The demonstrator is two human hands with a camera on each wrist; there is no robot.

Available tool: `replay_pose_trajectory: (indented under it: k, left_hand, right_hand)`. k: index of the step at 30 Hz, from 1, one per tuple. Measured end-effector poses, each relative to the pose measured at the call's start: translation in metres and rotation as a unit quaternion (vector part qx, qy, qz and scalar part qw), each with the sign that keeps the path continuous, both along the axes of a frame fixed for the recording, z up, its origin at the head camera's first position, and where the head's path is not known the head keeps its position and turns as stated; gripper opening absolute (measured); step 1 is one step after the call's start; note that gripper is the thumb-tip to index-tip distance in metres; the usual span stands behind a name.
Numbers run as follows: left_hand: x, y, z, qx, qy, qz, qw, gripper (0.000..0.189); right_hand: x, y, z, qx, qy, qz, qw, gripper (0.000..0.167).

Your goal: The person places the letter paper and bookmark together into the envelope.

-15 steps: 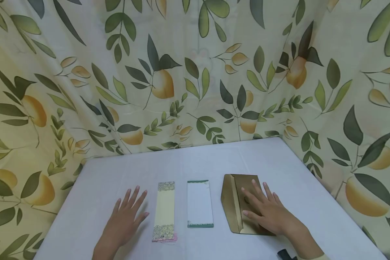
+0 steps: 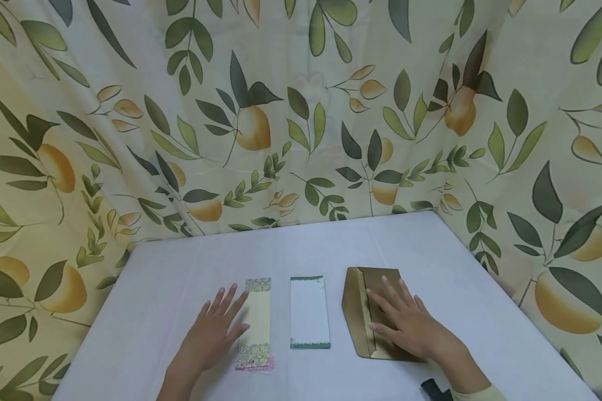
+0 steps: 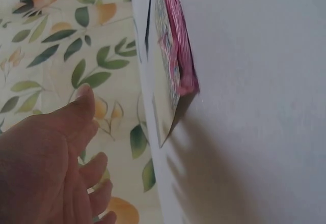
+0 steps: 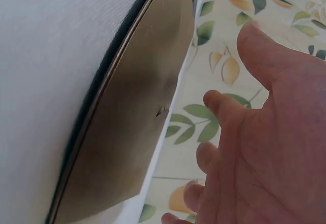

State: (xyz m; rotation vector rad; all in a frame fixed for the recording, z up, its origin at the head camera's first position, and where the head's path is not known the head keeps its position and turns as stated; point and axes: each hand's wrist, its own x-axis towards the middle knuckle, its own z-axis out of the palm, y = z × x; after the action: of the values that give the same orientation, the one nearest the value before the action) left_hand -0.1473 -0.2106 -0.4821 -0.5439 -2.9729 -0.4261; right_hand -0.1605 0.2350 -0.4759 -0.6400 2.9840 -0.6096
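A cream paper strip (image 2: 257, 317) with patterned bands at both ends lies on the table. Pink threads (image 3: 178, 40) stick out at its near end in the left wrist view. My left hand (image 2: 212, 336), fingers spread, hovers at the strip's left edge and overlaps it from the head. A gold-brown envelope (image 2: 357, 317), its flap folded out to the left, lies on the right. Over it, with straight fingers and nothing held, is my right hand (image 2: 413, 326); the right wrist view shows a gap between palm and envelope. Between strip and envelope lies a white card (image 2: 309, 312) with green-edged ends.
A white cloth covers the table (image 2: 205, 262). Behind and around it hangs a curtain (image 2: 301, 167) printed with leaves and fruit. A black object (image 2: 435, 390) shows by the right wrist at the near edge.
My left hand has moved right, so its fingers now overlap the strip. The right hand has shifted slightly left over the envelope. The paper things lie as before.
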Motion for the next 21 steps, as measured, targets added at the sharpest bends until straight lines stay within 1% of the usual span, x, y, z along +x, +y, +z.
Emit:
replay_pose_trajectory:
  k: [5,8,11,15,18,21]
  left_hand:
    - [-0.001,0.013,0.002,0.005,-0.02,0.001,0.9998,0.064]
    - [-0.003,0.019,0.003,0.014,-0.025,-0.008,0.9996,0.063]
    - [-0.01,0.025,0.003,0.011,-0.024,-0.025,0.9993,0.062]
    - [-0.022,0.036,0.006,-0.004,-0.016,-0.047,0.9987,0.063]
    - [-0.03,0.044,0.009,-0.012,-0.013,-0.06,0.998,0.064]
    - [-0.035,0.054,0.011,-0.012,-0.014,-0.072,0.9972,0.065]
  right_hand:
    - [-0.002,-0.005,0.0,0.014,-0.013,-0.001,0.9998,0.071]
    - [-0.003,-0.007,-0.001,0.024,-0.024,0.001,0.9994,0.071]
    - [-0.007,-0.007,-0.004,0.02,-0.025,0.009,0.9995,0.07]
    - [-0.013,-0.003,-0.012,-0.004,-0.005,0.02,0.9998,0.068]
    - [-0.017,0.0,-0.02,-0.01,-0.001,0.018,0.9998,0.07]
    - [-0.017,0.002,-0.024,-0.011,-0.007,0.013,0.9998,0.072]
